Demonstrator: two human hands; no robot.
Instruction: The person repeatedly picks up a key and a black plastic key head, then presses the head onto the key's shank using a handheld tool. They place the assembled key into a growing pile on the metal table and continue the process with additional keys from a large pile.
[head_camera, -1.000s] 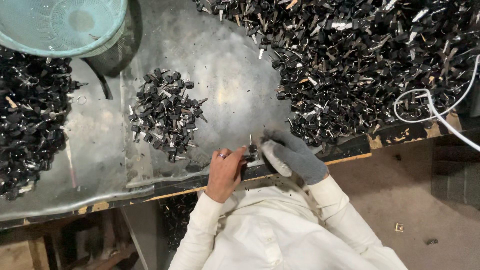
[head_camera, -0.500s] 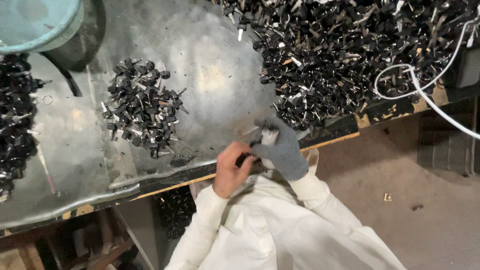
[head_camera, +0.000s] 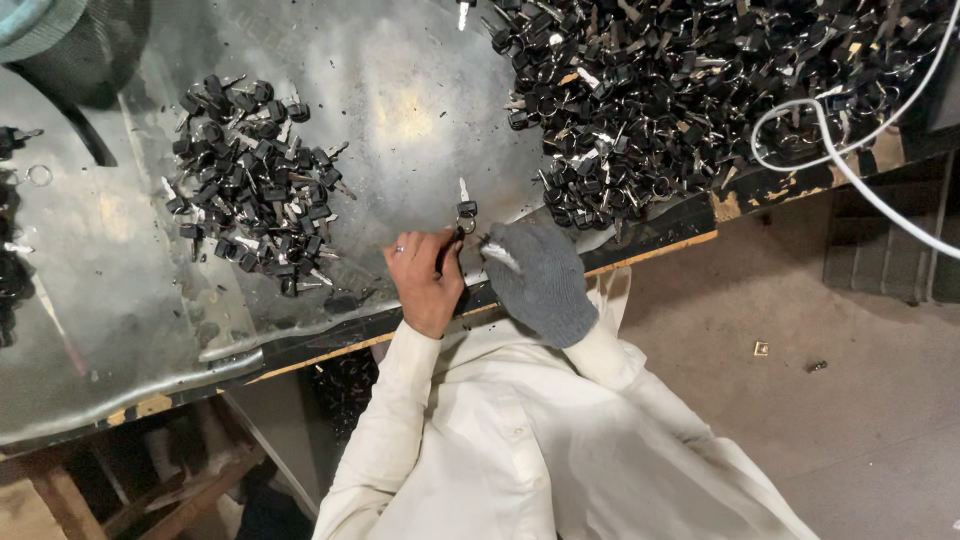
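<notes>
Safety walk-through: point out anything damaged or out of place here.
The white cable trails loose across the big pile of keys and off the bench. The bench edge is chipped, with bare wood showing.

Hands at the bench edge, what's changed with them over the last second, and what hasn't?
The bare left hand and gloved right hand have stayed together at the bench edge, working one black-headed key. It now sticks up above the fingers, plainer than before. The view shifted, so the teal bowl sits nearly out of frame. The small pile and big pile look unchanged.
</notes>
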